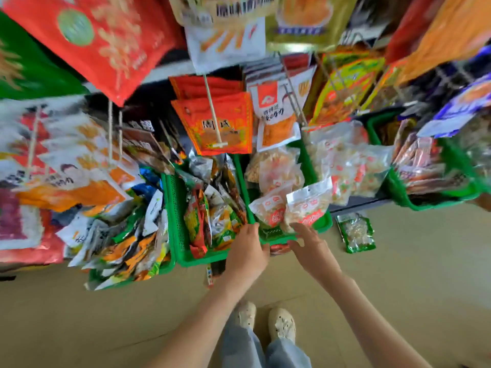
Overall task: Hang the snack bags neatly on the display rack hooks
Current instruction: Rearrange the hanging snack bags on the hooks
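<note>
Gripping basket (279, 235), left hand (248, 252) — right hand (309, 244) splayed

A smooth tan floor (398, 274) fills the lower half, crossed by faint seam lines and evenly lit, with only soft shadows. Along its far edge runs a low grey shelf (356, 202). Green plastic baskets (176, 208) stand in a row along the shelf's front edge.

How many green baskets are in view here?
4: the far-left basket, the left-centre basket, the centre basket, the right basket. More may be hidden.
</note>
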A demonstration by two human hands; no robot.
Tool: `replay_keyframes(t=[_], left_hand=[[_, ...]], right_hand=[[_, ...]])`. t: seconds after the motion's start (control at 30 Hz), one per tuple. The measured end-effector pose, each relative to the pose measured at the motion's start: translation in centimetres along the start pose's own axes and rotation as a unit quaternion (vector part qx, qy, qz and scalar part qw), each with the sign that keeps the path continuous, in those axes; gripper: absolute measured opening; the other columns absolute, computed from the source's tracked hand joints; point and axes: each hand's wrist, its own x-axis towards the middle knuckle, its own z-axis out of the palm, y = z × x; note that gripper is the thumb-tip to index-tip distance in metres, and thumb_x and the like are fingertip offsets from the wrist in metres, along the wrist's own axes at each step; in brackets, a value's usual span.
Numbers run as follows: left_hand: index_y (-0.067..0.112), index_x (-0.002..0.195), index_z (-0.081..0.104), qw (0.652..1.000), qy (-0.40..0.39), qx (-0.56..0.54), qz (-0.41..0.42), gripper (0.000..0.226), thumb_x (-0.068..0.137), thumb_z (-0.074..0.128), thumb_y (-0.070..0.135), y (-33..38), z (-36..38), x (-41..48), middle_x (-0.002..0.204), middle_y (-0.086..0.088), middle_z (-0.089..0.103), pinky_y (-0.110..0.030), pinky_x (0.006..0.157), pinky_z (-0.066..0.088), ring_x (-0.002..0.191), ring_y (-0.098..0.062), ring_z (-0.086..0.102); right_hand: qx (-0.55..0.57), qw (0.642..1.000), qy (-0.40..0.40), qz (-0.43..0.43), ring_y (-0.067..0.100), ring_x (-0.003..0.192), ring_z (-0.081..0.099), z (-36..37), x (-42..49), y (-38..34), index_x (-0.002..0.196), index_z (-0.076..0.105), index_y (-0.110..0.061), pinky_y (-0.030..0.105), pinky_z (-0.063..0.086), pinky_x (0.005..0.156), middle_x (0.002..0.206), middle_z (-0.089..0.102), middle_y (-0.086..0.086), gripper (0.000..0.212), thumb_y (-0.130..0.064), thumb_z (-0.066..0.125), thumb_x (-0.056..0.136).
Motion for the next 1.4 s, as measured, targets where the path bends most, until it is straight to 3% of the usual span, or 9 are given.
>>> replay_keyframes(t=[0.17,0.27,0.47,0.6,0.77,0.9,1.03,1.23,1.4], left_hand=[[0.014,0.133,0.041,0.993,0.111,-0.029,0.033,0.044,0.093,0.051,0.03,9.2,-15.6,-2.7,0.125,-0.001,0.049,-0.03,0.079,0.049,0.096,-0.02,0.059],[0.014,0.13,0.046,0.982,0.174,-0.009,0.073,0.04,0.094,0.048,0.03,13.1,-24.1,-5.0,0.129,-0.004,0.053,-0.032,0.089,0.046,0.114,-0.023,0.055],[0.016,0.121,0.055,0.945,0.292,-0.018,0.145,0.033,0.093,0.053,0.032,15.6,-36.9,-10.1,0.113,0.001,0.063,-0.026,0.074,0.048,0.094,-0.015,0.062],[0.017,0.119,0.057,0.934,0.315,-0.012,0.169,0.03,0.094,0.05,0.033,14.2,-41.4,-11.3,0.116,0.003,0.063,-0.023,0.084,0.047,0.102,-0.011,0.059],[0.023,0.121,0.053,0.921,0.343,0.021,0.182,0.029,0.094,0.049,0.034,12.2,-44.3,-11.5,0.116,0.004,0.062,-0.025,0.073,0.046,0.099,-0.015,0.06],[0.023,0.125,0.049,0.906,0.388,-0.007,0.168,0.032,0.094,0.049,0.034,11.6,-45.4,-10.7,0.119,0.003,0.061,-0.033,0.073,0.051,0.092,-0.019,0.063],[0.015,0.131,0.044,0.864,0.463,-0.078,0.182,0.04,0.094,0.052,0.028,11.8,-47.1,-10.8,0.131,-0.001,0.049,-0.022,0.077,0.045,0.1,-0.013,0.058],[0.016,0.142,0.027,0.882,0.416,-0.173,0.139,0.062,0.09,0.058,0.032,12.1,-49.9,-11.0,0.144,-0.002,0.036,-0.032,0.099,0.04,0.126,-0.019,0.043],[0.019,0.141,0.032,0.887,0.318,-0.301,0.145,0.063,0.088,0.062,0.035,12.4,-51.1,-11.4,0.13,0.004,0.05,-0.028,0.084,0.041,0.104,-0.01,0.049]], right_hand=[[0.012,0.982,0.089,-0.165,0.027,0.102,0.059,-12.7,-2.0,-15.9,0.129,0.046,-0.02,0.042,0.049,0.083,0.124,0.053,0.005,0.037,-0.015,0.052,0.092],[0.019,0.954,0.149,-0.26,0.026,0.103,0.059,-19.0,-3.8,-24.5,0.127,0.049,-0.012,0.036,0.047,0.083,0.12,0.055,0.009,0.036,-0.012,0.054,0.091],[0.031,0.926,0.219,-0.306,0.02,0.099,0.055,-25.2,-5.3,-35.7,0.128,0.045,-0.012,0.024,0.038,0.074,0.114,0.053,0.004,0.037,-0.015,0.053,0.092],[0.032,0.946,0.194,-0.256,0.031,0.103,0.054,-26.5,-4.2,-39.0,0.137,0.036,-0.01,0.027,0.041,0.068,0.137,0.043,0.013,0.046,0.002,0.038,0.093],[0.062,0.968,0.118,-0.213,0.033,0.109,0.057,-27.2,-3.2,-40.7,0.135,0.042,-0.012,0.044,0.052,0.079,0.136,0.046,0.013,0.046,0.004,0.035,0.092],[0.067,0.945,0.184,-0.26,0.025,0.096,0.06,-27.4,-4.6,-43.5,0.128,0.048,-0.018,0.04,0.051,0.08,0.123,0.056,0.004,0.033,-0.022,0.046,0.096],[0.147,0.897,0.209,-0.362,0.011,0.119,0.043,-27.5,-6.0,-46.6,0.139,0.032,-0.02,0.03,0.04,0.094,0.132,0.044,-0.005,0.062,-0.03,0.063,0.087],[0.285,0.888,0.16,-0.323,0.022,0.129,0.036,-28.4,-5.4,-49.1,0.145,0.003,-0.028,0.044,0.034,0.107,0.144,0.031,0.001,0.096,-0.029,0.072,0.079],[0.274,0.908,0.146,-0.282,0.026,0.104,0.052,-28.7,-5.9,-49.2,0.12,0.047,-0.013,0.038,0.041,0.084,0.119,0.051,0.01,0.042,-0.029,0.066,0.085]])
